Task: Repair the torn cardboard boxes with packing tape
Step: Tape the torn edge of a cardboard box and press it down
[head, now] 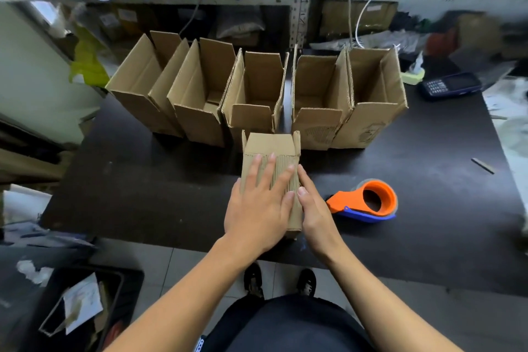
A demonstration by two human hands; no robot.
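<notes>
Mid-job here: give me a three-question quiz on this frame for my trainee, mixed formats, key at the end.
1. True or false: the right hand holds the tape dispenser.
2. How many open boxes stand in the row behind the box being pressed?
3. The left hand is: A) lying flat on the box; B) lifting a flap; C) on the phone.

Key: 1 false, the dispenser lies untouched on the table; 2 five; 3 A.
</notes>
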